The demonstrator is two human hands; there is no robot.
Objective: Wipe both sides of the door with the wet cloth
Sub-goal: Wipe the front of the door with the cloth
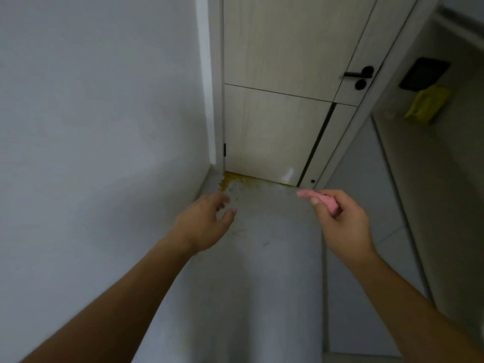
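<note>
A pale wood-grain door point(277, 82) stands closed ahead, with a black lever handle point(360, 72) and a round lock below it on its right side. My right hand point(343, 221) grips a folded pink cloth point(319, 200) that sticks out to the left, held in the air below the door's bottom right corner. My left hand point(207, 221) hovers with loosely spread fingers near the door's bottom left corner, touching nothing.
A white wall point(99, 127) runs along the left up to the door frame point(216, 82). Yellow-brown stains point(230, 179) mark the grey floor at the threshold. To the right, a beige wall carries a black box point(424, 73) and a yellow packet point(427, 104).
</note>
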